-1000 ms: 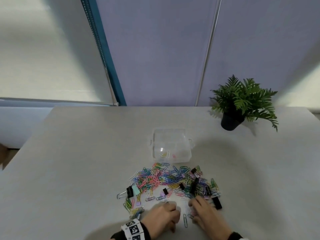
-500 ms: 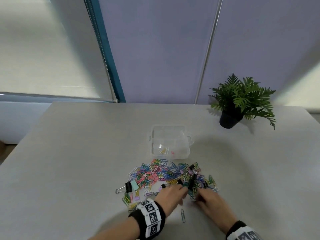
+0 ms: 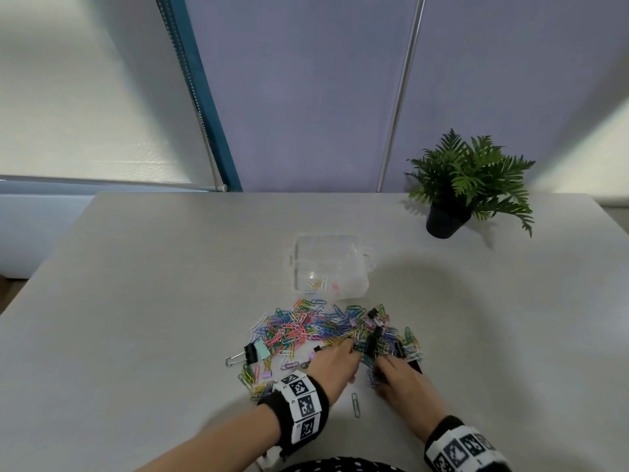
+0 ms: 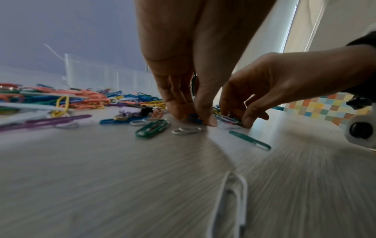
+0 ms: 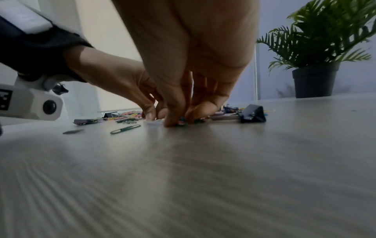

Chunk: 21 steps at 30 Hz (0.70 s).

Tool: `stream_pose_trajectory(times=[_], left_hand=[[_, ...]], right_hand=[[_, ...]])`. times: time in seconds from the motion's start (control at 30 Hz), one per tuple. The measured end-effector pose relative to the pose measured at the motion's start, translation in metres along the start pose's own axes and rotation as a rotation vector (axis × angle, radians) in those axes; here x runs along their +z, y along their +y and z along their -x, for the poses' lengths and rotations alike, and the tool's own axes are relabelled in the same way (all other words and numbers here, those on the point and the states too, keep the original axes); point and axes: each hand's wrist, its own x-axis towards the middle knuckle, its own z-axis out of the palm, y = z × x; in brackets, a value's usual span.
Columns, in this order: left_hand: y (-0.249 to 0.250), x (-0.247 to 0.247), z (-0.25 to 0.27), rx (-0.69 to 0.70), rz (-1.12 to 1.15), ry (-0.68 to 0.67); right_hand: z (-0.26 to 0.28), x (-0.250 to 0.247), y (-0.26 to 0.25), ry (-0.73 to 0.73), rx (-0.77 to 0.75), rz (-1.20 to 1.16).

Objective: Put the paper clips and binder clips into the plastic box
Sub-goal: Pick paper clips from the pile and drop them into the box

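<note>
Both hands work at the near edge of the clip pile on the grey table (image 3: 136, 284), close to its near edge and about midway along it. The left hand (image 3: 335, 367) has thumb and fingers brought together, pinching a blue paper clip (image 4: 193, 116) against the tabletop. The right hand (image 3: 400, 378), just beside it, curls its fingertips down onto a cluster of paper clips (image 4: 225, 118), pinching among them. The pile of paper clips (image 3: 306, 330) lies between the hands and the plastic box (image 3: 328, 267), mixed with black binder clips (image 3: 374, 338). The box sits open, toward the table's middle, with a few clips inside. A potted plant (image 3: 466, 185) stands near the far right corner.
</note>
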Motion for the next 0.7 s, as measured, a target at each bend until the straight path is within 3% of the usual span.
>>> stream_pose_trajectory(times=[0.13, 0.3, 0.53, 0.7], left_hand=[[0.001, -0.003, 0.005, 0.103, -0.111, -0.012], [-0.008, -0.001, 0.021, 0.190, 0.136, 0.052], [-0.039, -0.033, 0.014, 0.088, 0.350, 0.080], [-0.066, -0.081, -0.011, -0.133, 0.504, 0.190]], right_hand=[[-0.003, 0.002, 0.005, 0.027, -0.067, -0.011], [0.000, -0.001, 0.015, 0.034, -0.066, -0.119], [-0.006, -0.038, 0.010, 0.116, 0.061, -0.595], [-0.058, -0.076, -0.014, 0.170, 0.049, -0.933]])
